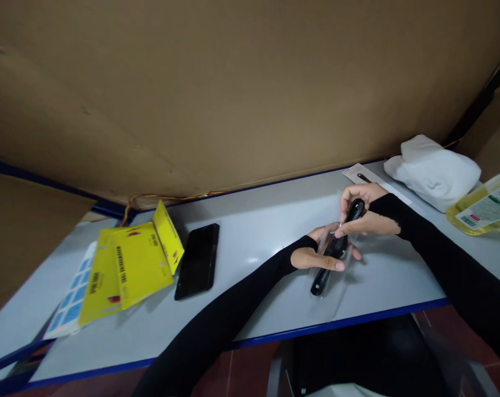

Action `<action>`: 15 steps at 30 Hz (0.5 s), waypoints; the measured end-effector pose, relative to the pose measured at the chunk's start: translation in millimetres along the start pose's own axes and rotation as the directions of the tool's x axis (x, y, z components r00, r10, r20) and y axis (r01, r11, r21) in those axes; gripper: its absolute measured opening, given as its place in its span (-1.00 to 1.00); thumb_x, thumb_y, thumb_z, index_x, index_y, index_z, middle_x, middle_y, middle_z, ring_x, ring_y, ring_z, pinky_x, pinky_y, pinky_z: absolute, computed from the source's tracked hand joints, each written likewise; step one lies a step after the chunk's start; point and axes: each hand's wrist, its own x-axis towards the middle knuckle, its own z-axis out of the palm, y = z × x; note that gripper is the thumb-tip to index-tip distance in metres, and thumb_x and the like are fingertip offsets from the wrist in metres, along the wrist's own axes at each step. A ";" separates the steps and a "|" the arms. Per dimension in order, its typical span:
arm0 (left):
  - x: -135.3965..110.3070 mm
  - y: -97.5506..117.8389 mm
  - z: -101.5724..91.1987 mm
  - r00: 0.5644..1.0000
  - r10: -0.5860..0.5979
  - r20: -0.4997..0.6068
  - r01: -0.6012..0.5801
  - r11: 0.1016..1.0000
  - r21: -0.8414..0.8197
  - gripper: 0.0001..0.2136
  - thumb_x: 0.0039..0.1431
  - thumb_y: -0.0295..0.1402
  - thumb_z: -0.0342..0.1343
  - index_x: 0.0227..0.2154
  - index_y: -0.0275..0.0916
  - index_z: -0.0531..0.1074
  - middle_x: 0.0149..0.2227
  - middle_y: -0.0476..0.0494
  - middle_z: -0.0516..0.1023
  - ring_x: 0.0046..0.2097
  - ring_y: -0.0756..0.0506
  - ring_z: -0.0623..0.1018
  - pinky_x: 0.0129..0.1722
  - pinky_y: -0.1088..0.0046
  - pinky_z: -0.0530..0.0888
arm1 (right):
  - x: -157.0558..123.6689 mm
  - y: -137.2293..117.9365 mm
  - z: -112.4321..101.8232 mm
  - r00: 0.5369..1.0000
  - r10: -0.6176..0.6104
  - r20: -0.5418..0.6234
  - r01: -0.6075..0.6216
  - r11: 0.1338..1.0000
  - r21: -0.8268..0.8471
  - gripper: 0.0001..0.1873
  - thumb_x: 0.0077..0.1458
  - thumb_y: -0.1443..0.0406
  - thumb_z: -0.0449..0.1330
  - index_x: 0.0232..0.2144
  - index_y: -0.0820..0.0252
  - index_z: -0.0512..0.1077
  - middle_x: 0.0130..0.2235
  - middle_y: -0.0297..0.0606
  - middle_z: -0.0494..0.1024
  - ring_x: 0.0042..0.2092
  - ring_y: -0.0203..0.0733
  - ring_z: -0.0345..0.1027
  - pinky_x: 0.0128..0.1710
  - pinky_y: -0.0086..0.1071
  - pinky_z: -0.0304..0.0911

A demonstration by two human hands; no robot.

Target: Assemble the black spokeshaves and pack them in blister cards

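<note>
Over the front part of the table, both my hands hold a slim black tool point(321, 282) in a clear plastic wrapper point(336, 300). It lies at a slant, and a round hole shows at each visible end; its exact kind is not clear. My left hand point(320, 258) cradles the wrapper from below, its thumb lying across the black tool. My right hand point(363, 212) is closed around the upper end, finger and thumb pinching the tool and the plastic there. Some of my fingers are hidden behind the wrapper.
Left on the table point(250, 220) lie a folded yellow card point(136, 264), a blue-and-white printed sheet point(70, 303) and a black phone point(198, 259). A white cloth bundle point(436, 168), a bottle of yellow liquid point(488, 207) and a white card point(382, 184) are at right. Cardboard walls point(250, 94) stand behind.
</note>
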 end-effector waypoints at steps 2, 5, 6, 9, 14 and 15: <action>0.9 1.7 2.2 0.999 -0.015 -0.038 0.016 0.999 0.029 -0.38 0.07 -0.27 0.49 0.17 -0.29 0.43 -0.04 -0.37 0.64 -0.30 -0.06 0.57 -0.28 0.40 0.49 | 2.7 7.2 4.5 0.993 0.008 -0.118 -0.004 0.999 0.033 -0.34 -0.33 0.07 0.64 -0.40 0.10 0.28 -0.40 -0.34 0.61 -0.62 -0.38 0.29 -0.69 -0.45 0.22; 2.8 1.9 4.4 0.987 -0.002 -0.162 0.001 1.000 -0.006 -0.51 0.12 -0.20 0.46 0.03 -0.31 0.51 -0.07 -0.35 0.64 -0.35 -0.05 0.57 -0.29 0.36 0.52 | 2.3 15.6 13.3 0.950 -0.020 -0.313 0.005 0.999 -0.049 -0.36 -0.26 0.05 0.61 -0.22 0.10 0.40 -0.25 -0.26 0.63 -0.58 -0.30 0.38 -0.70 -0.40 0.29; 3.3 1.2 5.1 0.982 0.017 -0.190 -0.020 1.000 -0.015 -0.54 0.12 -0.17 0.46 -0.02 -0.32 0.53 -0.12 -0.33 0.65 -0.37 -0.05 0.56 -0.29 0.35 0.53 | 1.3 17.3 16.7 0.926 -0.089 -0.366 0.041 0.990 -0.136 -0.36 -0.22 0.05 0.59 -0.14 0.09 0.44 -0.19 -0.23 0.63 -0.56 -0.28 0.42 -0.67 -0.38 0.33; 4.3 -1.8 7.4 0.976 0.038 -0.216 -0.052 0.997 -0.057 -0.57 0.13 -0.13 0.45 -0.06 -0.33 0.58 -0.21 -0.33 0.68 -0.38 -0.09 0.59 -0.30 0.33 0.56 | -2.3 19.7 25.2 0.819 -0.381 -0.429 0.167 0.873 -0.457 -0.40 -0.02 0.05 0.50 0.05 0.06 0.52 0.08 -0.11 0.57 -0.50 -0.31 0.45 -0.52 -0.30 0.44; 7.8 -10.7 5.2 0.946 -0.016 -0.325 -0.084 0.953 -0.292 -0.63 0.11 -0.28 0.48 -0.10 -0.29 0.51 -0.32 -0.23 0.68 -0.43 -0.10 0.64 -0.40 0.42 0.56 | -4.3 23.4 27.7 0.603 -0.633 -0.485 0.143 0.684 -0.715 -0.71 0.21 0.10 0.34 -0.08 0.07 0.60 0.03 -0.13 0.56 -0.50 -0.34 0.37 -0.37 -0.23 0.45; 9.2 -13.2 3.3 0.934 -0.015 -0.356 -0.112 0.936 -0.334 -0.63 0.10 -0.28 0.49 -0.12 -0.29 0.50 -0.33 -0.22 0.68 -0.44 -0.11 0.65 -0.42 0.42 0.55 | -3.7 24.7 27.0 0.585 -0.637 -0.501 0.133 0.685 -0.716 -0.75 0.22 0.10 0.32 -0.14 0.09 0.60 -0.04 -0.15 0.57 -0.47 -0.31 0.39 -0.38 -0.26 0.42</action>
